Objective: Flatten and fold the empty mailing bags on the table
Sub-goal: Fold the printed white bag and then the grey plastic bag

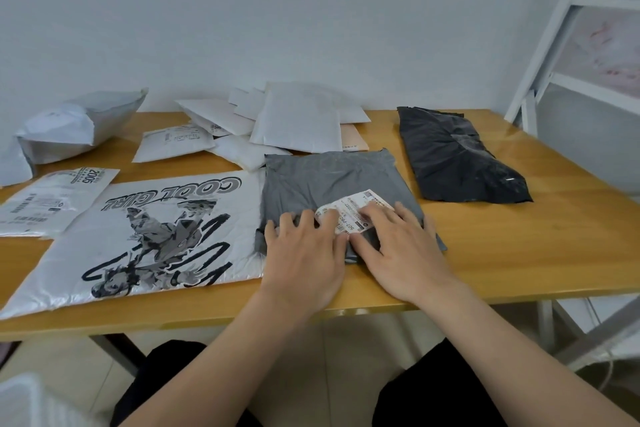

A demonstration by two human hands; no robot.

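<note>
From the head camera, a grey plastic mailing bag lies flat near the front edge of the yellow wooden desk, its near part folded over so a white shipping label faces up. The left hand and right hand press on that fold side by side, fingers straight and slightly spread, pinching nothing. Just left lies a flat white printed bag reading "COOL GIRL" (upside down to the wearer). A crumpled black plastic bag lies to the right, apart. White padded envelopes are piled at the back; whether any holds something cannot be told.
</note>
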